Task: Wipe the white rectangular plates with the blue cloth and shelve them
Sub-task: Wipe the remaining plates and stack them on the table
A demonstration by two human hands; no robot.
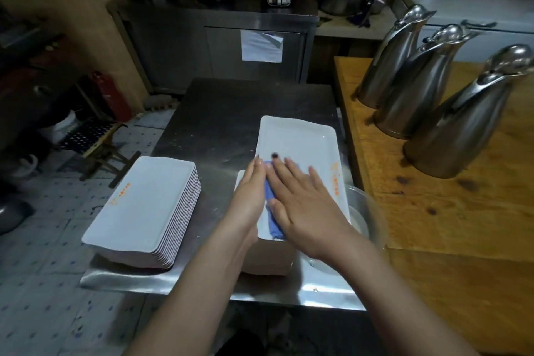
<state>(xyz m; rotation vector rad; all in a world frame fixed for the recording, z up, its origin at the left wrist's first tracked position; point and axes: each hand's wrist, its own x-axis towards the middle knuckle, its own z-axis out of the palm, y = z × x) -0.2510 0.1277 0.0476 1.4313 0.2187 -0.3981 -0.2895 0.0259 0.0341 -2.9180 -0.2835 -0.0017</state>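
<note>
Blue cloth (269,195) under right hand (309,205), atop plate (297,139)

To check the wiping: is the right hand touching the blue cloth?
Touching. Head view: the right hand lies flat on the blue cloth atop the white plate.

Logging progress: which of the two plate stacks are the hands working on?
The stack beside the wooden counter: the right hand presses the blue cloth on its top plate, the left hand alongside. The other stack lies untouched.
</note>
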